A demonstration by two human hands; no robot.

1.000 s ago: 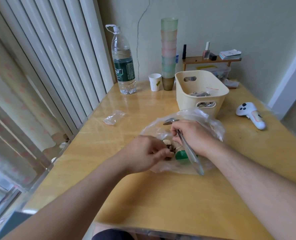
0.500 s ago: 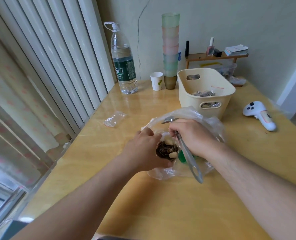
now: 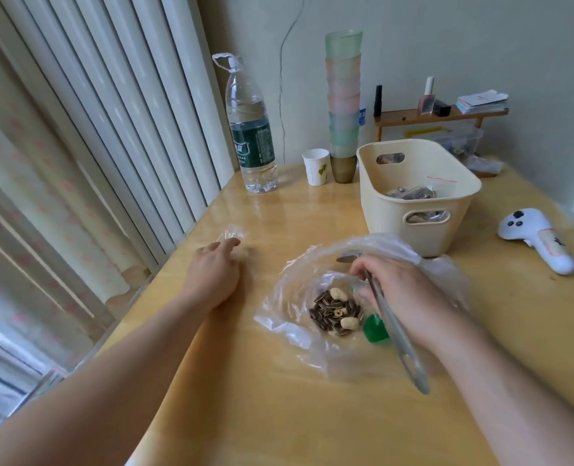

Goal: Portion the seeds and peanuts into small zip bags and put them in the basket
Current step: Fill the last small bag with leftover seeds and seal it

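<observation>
A large clear plastic bag point(image 3: 292, 317) lies open on the wooden table point(image 3: 312, 415), with a small heap of striped seeds and peanuts point(image 3: 336, 312) and a green piece point(image 3: 375, 328) inside. My right hand point(image 3: 403, 297) grips a metal spoon point(image 3: 396, 331) at the bag's mouth. My left hand point(image 3: 213, 274) stretches out to the left, its fingertips touching a small empty zip bag point(image 3: 232, 234). A cream basket point(image 3: 416, 193) behind the big bag holds filled zip bags point(image 3: 413, 192).
A water bottle point(image 3: 250, 129), a paper cup point(image 3: 315, 167) and a tall stack of coloured cups point(image 3: 343, 105) stand at the back. A white controller point(image 3: 535, 238) lies right of the basket. Vertical blinds run along the table's left edge. A small wooden shelf point(image 3: 440, 114) stands at the wall.
My left hand has left the big bag and reached left to the small empty zip bag. The seeds and peanuts now lie uncovered in the big bag. The right hand still holds the spoon.
</observation>
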